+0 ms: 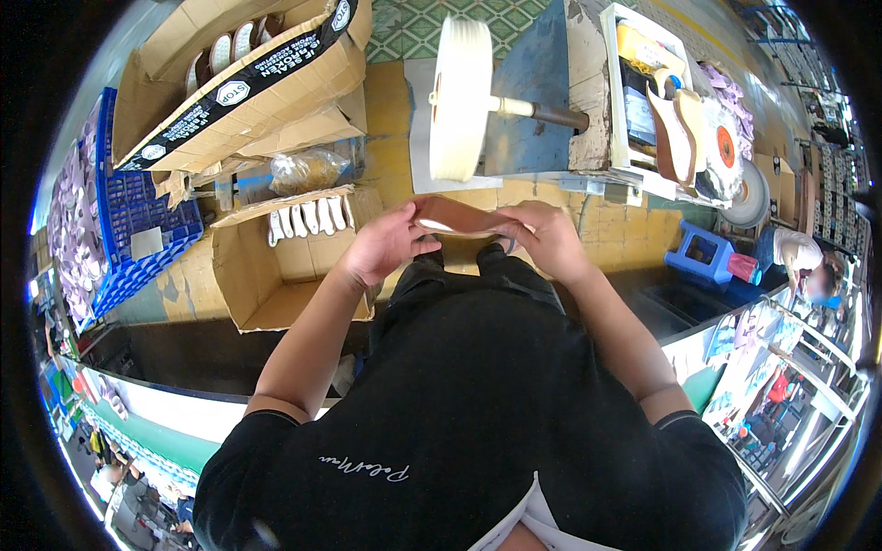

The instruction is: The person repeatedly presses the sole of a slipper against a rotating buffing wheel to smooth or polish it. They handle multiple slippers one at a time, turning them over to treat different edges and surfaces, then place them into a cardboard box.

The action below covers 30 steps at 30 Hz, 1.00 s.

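Between my two hands is a brown, glossy, curved shoe sole, its ends bent up and a bright reflection on its near side (459, 218). My left hand (378, 246) grips its left end, and the fingers of my right hand (551, 239) pinch the right end. Just beyond the sole stands a large cream buffing wheel (461, 101), upright on a metal shaft (542, 113) that comes out of a machine housing on the right. The sole and the wheel are apart.
At left, an open cardboard box (266, 294) has several white sole-shaped pieces along its far side. Behind it, a larger carton (248, 87) contains brown and white pieces. A blue crate (138, 230) stands far left. Right are a white tray (616, 55) and blue stool (694, 255).
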{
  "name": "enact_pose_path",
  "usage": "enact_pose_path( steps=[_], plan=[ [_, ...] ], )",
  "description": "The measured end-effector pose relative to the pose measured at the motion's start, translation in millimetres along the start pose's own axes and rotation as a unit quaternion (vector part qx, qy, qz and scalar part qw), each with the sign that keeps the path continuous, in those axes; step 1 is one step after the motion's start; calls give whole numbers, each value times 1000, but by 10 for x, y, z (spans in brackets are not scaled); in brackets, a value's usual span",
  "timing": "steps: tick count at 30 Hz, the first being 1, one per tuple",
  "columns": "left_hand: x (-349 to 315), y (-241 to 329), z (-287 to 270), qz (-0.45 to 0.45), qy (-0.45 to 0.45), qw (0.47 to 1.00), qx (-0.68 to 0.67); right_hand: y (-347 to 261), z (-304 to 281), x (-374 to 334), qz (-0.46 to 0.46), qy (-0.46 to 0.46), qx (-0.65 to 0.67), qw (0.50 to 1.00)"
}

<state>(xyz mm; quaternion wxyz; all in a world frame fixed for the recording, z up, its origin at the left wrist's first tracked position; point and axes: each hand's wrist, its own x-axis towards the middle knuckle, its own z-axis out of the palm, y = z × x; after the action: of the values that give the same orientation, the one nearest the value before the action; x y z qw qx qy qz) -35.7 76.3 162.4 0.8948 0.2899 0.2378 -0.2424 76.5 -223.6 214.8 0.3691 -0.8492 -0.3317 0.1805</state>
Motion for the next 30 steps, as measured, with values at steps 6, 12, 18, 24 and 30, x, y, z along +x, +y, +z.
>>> enact_pose_path(
  steps=[6, 12, 18, 24, 30],
  plan=[
    [161, -38, 10, 88, 71, 924, 364, 189, 215, 294, 200, -82, 180, 960],
    [407, -162, 8, 120, 142, 911, 369, 369, 321, 519, 206, -57, 146, 966],
    [560, -272, -42, 163, 150, 920, 323, 484, 415, 516, 222, -37, 186, 957],
    [572, -298, 32, 160, 178, 918, 316, 464, 388, 534, 221, -36, 162, 961],
    [612, -322, 43, 155, 144, 931, 299, 428, 326, 465, 204, -10, 132, 970]
  ],
)
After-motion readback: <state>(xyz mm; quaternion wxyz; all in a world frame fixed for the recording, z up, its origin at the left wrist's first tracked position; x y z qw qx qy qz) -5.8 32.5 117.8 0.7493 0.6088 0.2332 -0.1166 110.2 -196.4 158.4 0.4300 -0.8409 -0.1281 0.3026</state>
